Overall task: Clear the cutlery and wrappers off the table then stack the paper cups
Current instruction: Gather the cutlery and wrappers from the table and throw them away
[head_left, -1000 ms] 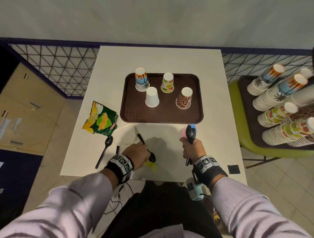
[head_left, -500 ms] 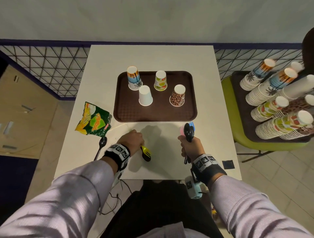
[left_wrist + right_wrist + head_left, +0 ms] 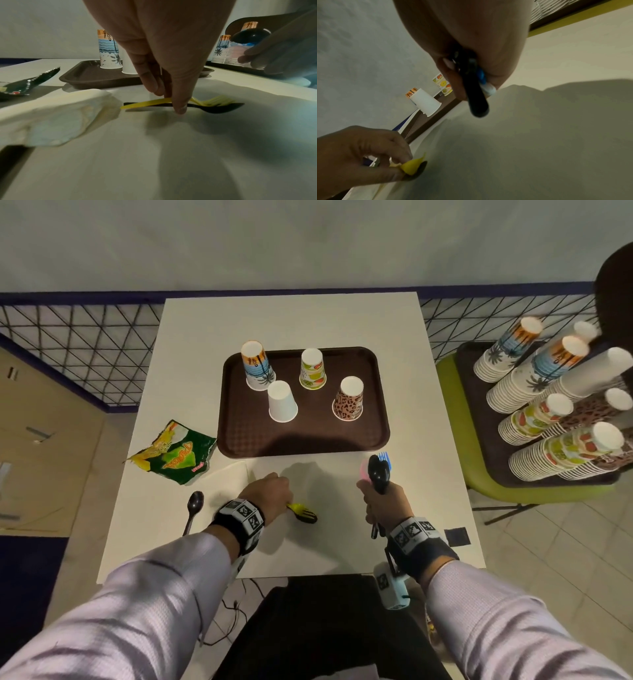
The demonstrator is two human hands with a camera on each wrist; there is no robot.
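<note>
My left hand (image 3: 270,494) pinches a yellow fork (image 3: 299,507) and a black spoon (image 3: 221,107) together at their handles, low on the white table (image 3: 291,316). My right hand (image 3: 383,505) grips an upright bundle of cutlery (image 3: 376,472): a black spoon, a blue fork and a pink piece. Another black spoon (image 3: 193,510) lies at the left near the front edge. A green and yellow snack wrapper (image 3: 174,453) lies beside a white napkin (image 3: 227,474). Several upturned paper cups, among them a white cup (image 3: 281,402), stand on the brown tray (image 3: 308,440).
On a second tray (image 3: 479,419) over a green chair at the right lie long stacks of paper cups (image 3: 534,371). A wire mesh railing runs behind the table. A small black square (image 3: 455,536) sits near the table's front right corner.
My left hand has gathered the black spoon and yellow fork and turned them so their heads point right. The right hand keeps its bundle nearly still.
</note>
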